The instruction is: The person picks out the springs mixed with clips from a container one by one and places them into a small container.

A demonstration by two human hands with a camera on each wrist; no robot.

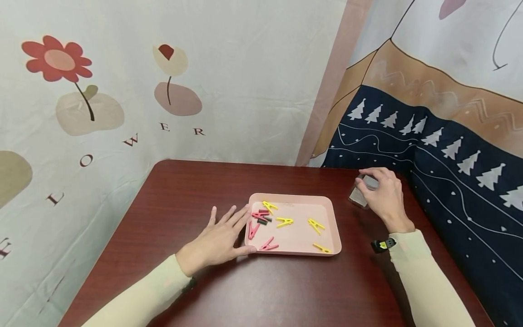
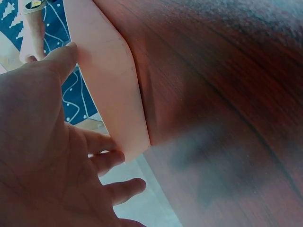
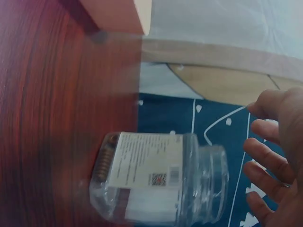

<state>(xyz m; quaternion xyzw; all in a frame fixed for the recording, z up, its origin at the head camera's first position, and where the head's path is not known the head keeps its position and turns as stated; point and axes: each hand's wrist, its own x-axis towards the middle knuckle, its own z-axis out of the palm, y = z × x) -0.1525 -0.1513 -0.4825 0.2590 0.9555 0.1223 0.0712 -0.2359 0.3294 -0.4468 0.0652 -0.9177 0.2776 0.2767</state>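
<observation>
My left hand point(image 1: 216, 240) is spread at the left end of a pink tray point(image 1: 294, 253), its fingertips and thumb touching the rim. In the left wrist view, the thumb and fingers meet the tray's side point(image 2: 111, 90). Inside the tray lie yellow clips point(image 1: 284, 222), pink clips point(image 1: 269, 245) and small dark coils point(image 1: 262, 222). Over at the right, my right hand point(image 1: 386, 193) is above a clear jar point(image 3: 147, 198) with a printed label. The right wrist view shows loosely bent fingers apart from the jar's open mouth. A brown coil point(image 3: 104, 163) lies at the jar's bottom.
Tray and jar stand on a dark red-brown table point(image 1: 196, 195). A flower-printed cloth point(image 1: 253, 91) hangs behind it. Along the right edge hangs a navy cloth point(image 1: 445, 181) with white trees, close to the jar and the right forearm.
</observation>
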